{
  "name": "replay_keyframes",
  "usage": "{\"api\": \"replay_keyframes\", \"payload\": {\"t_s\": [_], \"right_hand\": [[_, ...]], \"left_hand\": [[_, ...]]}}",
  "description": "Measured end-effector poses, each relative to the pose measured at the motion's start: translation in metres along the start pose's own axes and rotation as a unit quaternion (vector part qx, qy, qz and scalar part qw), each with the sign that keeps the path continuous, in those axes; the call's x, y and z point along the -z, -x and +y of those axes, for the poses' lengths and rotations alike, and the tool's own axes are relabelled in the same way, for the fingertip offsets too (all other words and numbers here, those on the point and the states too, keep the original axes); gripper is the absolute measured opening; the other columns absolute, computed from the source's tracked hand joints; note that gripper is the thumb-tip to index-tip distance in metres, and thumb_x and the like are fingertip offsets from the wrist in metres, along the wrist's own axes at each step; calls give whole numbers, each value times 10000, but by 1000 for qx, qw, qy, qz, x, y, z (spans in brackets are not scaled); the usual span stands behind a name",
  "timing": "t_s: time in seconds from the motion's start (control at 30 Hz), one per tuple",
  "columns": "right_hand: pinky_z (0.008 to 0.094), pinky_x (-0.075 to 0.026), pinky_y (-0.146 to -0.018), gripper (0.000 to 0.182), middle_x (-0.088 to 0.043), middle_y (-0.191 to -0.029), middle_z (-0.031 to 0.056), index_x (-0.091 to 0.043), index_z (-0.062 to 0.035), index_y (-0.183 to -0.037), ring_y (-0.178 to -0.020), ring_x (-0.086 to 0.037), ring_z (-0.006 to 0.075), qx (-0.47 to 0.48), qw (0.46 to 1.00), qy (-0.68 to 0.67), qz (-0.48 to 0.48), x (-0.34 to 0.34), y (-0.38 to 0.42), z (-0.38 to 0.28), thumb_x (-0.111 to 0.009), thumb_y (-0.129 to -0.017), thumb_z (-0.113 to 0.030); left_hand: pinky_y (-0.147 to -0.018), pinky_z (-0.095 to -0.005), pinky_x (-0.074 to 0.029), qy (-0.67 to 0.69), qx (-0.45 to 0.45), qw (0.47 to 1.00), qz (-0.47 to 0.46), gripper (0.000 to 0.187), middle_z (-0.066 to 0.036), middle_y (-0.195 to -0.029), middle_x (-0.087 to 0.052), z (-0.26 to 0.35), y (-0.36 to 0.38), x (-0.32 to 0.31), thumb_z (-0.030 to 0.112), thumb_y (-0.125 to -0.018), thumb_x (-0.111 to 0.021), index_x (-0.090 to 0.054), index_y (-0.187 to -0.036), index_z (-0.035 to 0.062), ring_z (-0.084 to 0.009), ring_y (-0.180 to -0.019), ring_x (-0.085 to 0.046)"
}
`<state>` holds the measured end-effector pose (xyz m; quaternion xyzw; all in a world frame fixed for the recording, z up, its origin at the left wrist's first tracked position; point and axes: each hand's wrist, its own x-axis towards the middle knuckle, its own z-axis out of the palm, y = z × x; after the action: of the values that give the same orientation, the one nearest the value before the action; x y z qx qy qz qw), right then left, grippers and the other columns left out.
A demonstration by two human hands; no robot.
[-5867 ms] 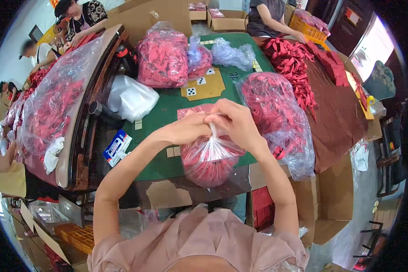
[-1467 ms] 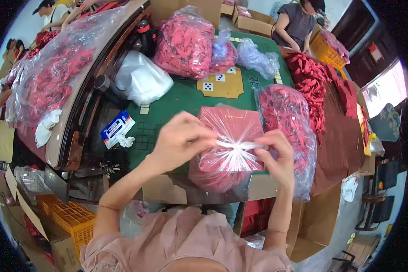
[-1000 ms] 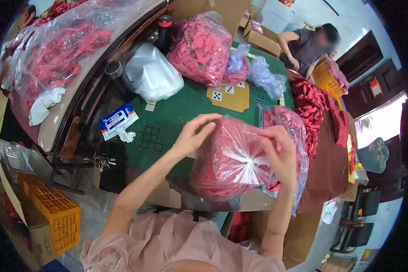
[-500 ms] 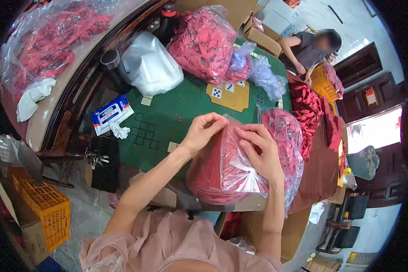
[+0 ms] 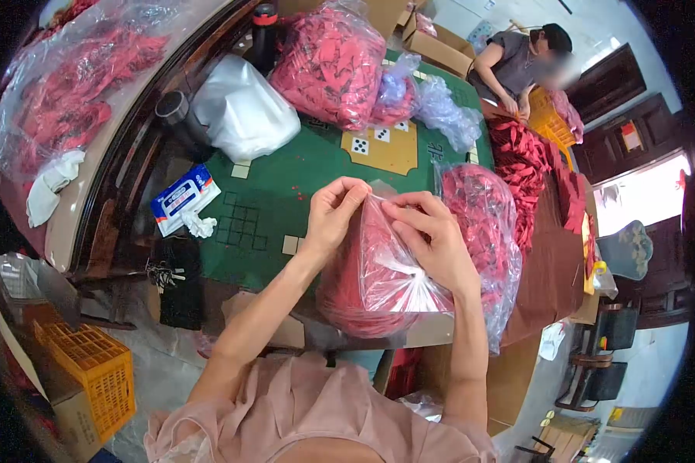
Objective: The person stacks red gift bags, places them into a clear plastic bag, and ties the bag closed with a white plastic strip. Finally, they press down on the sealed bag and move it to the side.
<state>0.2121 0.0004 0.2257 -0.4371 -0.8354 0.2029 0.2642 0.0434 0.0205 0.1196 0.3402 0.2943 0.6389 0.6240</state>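
Note:
In front of me, at the near edge of the green table, stands a clear plastic bag (image 5: pixel 374 285) filled with red material. White creases fan out from a gathered spot on its near right side. My left hand (image 5: pixel 333 220) pinches the film at the bag's top corner between thumb and fingertips. Close to its right, my right hand (image 5: pixel 432 235) has its fingers bent and pinched on the same film. The film between the two hands is drawn up into a peak. Right of the bag, another clear bag of red pieces (image 5: pixel 483 220) lies near my right hand.
A big bag of red pieces (image 5: pixel 328 69), a white plastic bundle (image 5: pixel 243 108) and a tissue packet (image 5: pixel 184 199) lie on the green table (image 5: pixel 286 208). Red strips (image 5: pixel 517 166) are heaped at right, near another person (image 5: pixel 502 73). An orange crate (image 5: pixel 93 378) stands at lower left.
The film between my hands is pulled into a sharper peak, and the creased spot shows more plainly. My view has shifted slightly. The other person's head and hands have moved.

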Motion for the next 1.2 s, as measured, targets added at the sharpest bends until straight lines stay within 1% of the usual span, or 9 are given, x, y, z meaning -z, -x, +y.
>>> {"api": "replay_keyframes", "payload": {"t_s": [0.4,0.57,0.67,0.77,0.87,0.93,1.03,1.13,1.2], "right_hand": [[369,-455,-869,250,-617,-1086,90,-684,-113,-1103,-1006,-577,291,30,998,-45,27,6,3,0,-625,-863,-80],[368,-480,-848,243,-628,-1041,135,-668,-67,-1101,-967,-602,314,60,993,-63,81,17,11,7,-598,-869,-44],[313,-484,-820,212,-644,-1043,116,-661,-17,-1084,-948,-627,217,-5,979,-73,189,44,43,7,-581,-888,-23],[278,-470,-865,197,-639,-1091,53,-638,13,-1108,-1005,-590,128,-154,926,-218,266,35,96,35,-528,-962,-59],[272,-418,-962,266,-619,-1149,59,-593,-6,-1214,-1089,-560,136,-209,914,-259,233,-25,141,78,-490,-985,-94],[296,-362,-1026,345,-580,-1254,77,-524,16,-1291,-1179,-502,170,-275,865,-370,197,-105,173,130,-470,-987,-138],[332,-365,-1026,554,-531,-1322,94,-449,14,-1354,-1198,-482,196,-289,898,-287,166,-171,181,145,-381,-1009,-414],[350,-289,-1090,648,-388,-1438,131,-411,13,-1378,-1297,-371,223,-302,747,-559,196,-161,151,116,-301,-1010,-509],[347,-237,-1116,635,-345,-1436,164,-365,-1,-1419,-1315,-343,263,-279,822,-460,188,-139,140,87,-285,-1018,-487]], "left_hand": [[-754,-196,-428,-34,15,998,-44,156,44,-900,-621,9,3,-3,154,-966,-562,-659,-1005,39,-32,-821,-521],[-931,-252,-426,-135,-45,987,-74,334,-50,-1155,-627,19,4,-5,207,-961,-573,-564,-1241,26,-107,-1059,-560],[-1066,-339,-339,-171,-60,982,-57,472,-127,-1322,-542,20,10,12,354,-997,-483,-495,-1337,27,-201,-1236,-487],[-1132,-379,-249,-196,25,979,-47,620,-172,-1451,-387,14,29,42,442,-1000,-415,-331,-1439,13,-244,-1349,-365],[-1122,-459,-206,-197,69,976,-53,794,-155,-1534,-254,-17,55,73,641,-922,-412,-220,-1513,147,-290,-1399,-271],[-1131,-428,-197,-148,105,981,-62,775,-130,-1541,-242,-37,75,78,611,-942,-400,-194,-1518,134,-264,-1407,-253],[-1144,-362,-192,-166,164,961,-147,709,-56,-1525,-272,-60,102,93,498,-981,-403,-173,-1517,96,-199,-1398,-254],[-1065,-414,-367,-86,308,941,114,634,-65,-1428,-434,-37,97,42,516,-963,-427,-366,-1427,88,-228,-1293,-429],[-1026,-423,-418,-2,307,947,90,602,-65,-1349,-512,-47,89,70,544,-950,-438,-443,-1371,112,-236,-1242,-482]]}}
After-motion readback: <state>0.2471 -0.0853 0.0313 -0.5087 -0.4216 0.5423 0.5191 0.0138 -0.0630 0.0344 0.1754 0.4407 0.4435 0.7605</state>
